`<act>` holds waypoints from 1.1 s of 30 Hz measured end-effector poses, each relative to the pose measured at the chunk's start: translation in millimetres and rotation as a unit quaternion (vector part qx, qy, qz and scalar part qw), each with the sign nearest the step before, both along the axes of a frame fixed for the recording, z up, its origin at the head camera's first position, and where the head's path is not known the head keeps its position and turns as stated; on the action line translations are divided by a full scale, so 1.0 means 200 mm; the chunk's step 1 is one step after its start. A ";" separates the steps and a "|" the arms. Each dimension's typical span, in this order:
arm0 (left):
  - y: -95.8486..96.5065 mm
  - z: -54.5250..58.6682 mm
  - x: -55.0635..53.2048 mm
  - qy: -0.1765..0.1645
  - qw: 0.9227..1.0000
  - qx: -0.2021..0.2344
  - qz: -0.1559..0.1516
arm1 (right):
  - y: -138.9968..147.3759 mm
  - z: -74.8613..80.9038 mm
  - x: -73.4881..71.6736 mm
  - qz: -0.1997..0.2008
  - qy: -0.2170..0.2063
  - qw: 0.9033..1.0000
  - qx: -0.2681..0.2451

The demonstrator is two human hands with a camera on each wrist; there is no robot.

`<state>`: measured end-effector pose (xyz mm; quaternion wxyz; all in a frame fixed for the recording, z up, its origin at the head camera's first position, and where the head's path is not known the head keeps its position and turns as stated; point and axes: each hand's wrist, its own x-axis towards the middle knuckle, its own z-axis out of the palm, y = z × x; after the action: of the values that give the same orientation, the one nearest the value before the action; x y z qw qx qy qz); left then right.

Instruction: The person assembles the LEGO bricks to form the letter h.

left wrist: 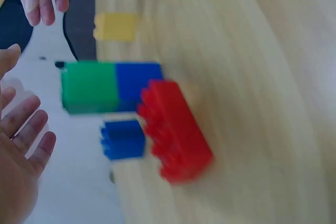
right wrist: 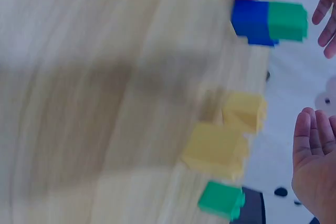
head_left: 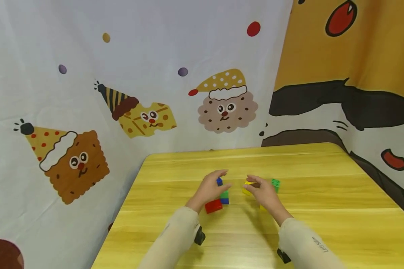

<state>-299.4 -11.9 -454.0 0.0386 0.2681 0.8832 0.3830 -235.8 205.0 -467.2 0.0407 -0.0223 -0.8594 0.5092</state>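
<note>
Over the left group of toy bricks hovers my left hand [head_left: 211,189], its fingers loosely bent and holding nothing. Below it, a green brick [left wrist: 90,87] stands stacked on a blue brick [left wrist: 137,85]. A red brick [left wrist: 177,132] leans close beside that stack, and a smaller blue brick [left wrist: 125,140] stands on its other side. My right hand [head_left: 264,192] is raised over the right group, also with nothing in its fingers. That group has a larger yellow brick [right wrist: 214,148], another yellow brick [right wrist: 244,109] and a green brick [right wrist: 221,199]; the hand partly covers them in the head view.
The bricks lie on a wood-grain table [head_left: 175,168] with rounded far corners. Behind it hangs a white cloth [head_left: 148,56] printed with cartoon food. On each sleeve near the wrist sits a small black device [head_left: 199,236].
</note>
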 end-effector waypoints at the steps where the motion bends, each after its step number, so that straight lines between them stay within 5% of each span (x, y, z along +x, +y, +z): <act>1: 0.02 0.01 0.00 0.001 1.000 0.003 -0.002 | 0.02 0.01 0.00 -0.005 0.002 1.000 0.000; 8: 0.21 0.03 0.03 -0.006 0.999 0.043 -0.009 | 0.19 0.04 0.04 -0.037 0.010 0.999 0.002; 20: 0.43 -0.14 0.09 -0.019 0.997 0.061 0.053 | 0.35 -0.10 0.16 -0.038 -0.029 0.999 0.025; 27: 0.53 -0.17 0.17 -0.025 0.997 0.067 0.039 | 0.35 -0.19 0.21 -0.044 -0.040 0.998 0.001; 33: 0.56 -0.23 0.20 -0.027 0.993 0.089 0.072 | 0.35 -0.23 0.24 -0.051 -0.045 0.998 -0.007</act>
<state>-259.5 99.9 -500.6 0.0108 0.1959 0.8612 0.4689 -187.7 274.4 -512.7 0.0272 -0.0892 -0.8543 0.5113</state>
